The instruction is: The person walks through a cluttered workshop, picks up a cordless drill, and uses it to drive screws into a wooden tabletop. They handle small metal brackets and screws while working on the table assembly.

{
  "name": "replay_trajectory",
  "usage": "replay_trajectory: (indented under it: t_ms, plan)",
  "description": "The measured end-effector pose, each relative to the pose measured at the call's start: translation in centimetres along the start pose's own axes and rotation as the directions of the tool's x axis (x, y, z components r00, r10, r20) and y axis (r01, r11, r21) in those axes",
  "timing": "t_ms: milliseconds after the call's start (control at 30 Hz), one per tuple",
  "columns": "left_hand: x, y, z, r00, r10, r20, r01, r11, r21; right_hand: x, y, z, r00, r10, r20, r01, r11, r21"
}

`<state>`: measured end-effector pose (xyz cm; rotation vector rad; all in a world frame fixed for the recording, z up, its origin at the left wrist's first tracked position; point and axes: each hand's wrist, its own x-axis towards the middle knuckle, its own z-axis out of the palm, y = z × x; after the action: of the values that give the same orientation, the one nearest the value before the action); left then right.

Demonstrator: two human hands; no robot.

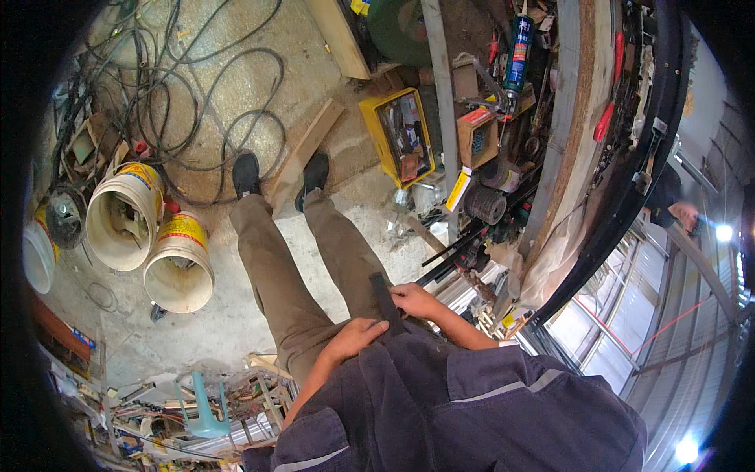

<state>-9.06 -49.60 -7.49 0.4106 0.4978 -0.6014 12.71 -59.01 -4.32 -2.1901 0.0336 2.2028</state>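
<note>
Both of my hands are at my waist, in front of the dark work jacket [440,393]. A dark, flat, belt-like strip [383,297] sticks out between them, over my brown trousers [277,275]. My left hand [356,338] is closed at the lower part of the strip, next to the jacket hem. On the strip's other side, my right hand [415,301] has its fingers curled in against it. The fingertips of both hands are partly hidden, and what the strip is fastened to does not show.
Two white buckets [96,226] [179,295] stand on the left. Loose black cable [193,118] coils across the floor near a wooden board [313,140] by my shoes. A yellow crate [373,118] and a cluttered shelf with a caulking gun [515,71] are on the right; a teal stool [208,421] is at lower left.
</note>
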Motion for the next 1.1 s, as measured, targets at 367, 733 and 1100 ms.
replay_trajectory:
  t_ms: [367,733,1100]
  plan:
    - [0.0,2.5,-0.1,1.000,-0.012,-0.006,0.011,0.997,-0.072,1.3,-1.7,-2.0,0.997,0.080,-0.011,-0.079,0.995,0.056]
    - [0.2,1.9,-0.4,0.999,0.050,-0.002,-0.050,0.998,-0.040,1.4,-4.8,-2.0,0.995,0.097,0.014,-0.095,0.991,-0.097]
    - [-0.9,0.8,-1.3,0.997,0.079,-0.016,-0.078,0.995,0.064,0.1,-7.2,-0.2,1.000,-0.023,0.000,0.023,1.000,0.016]
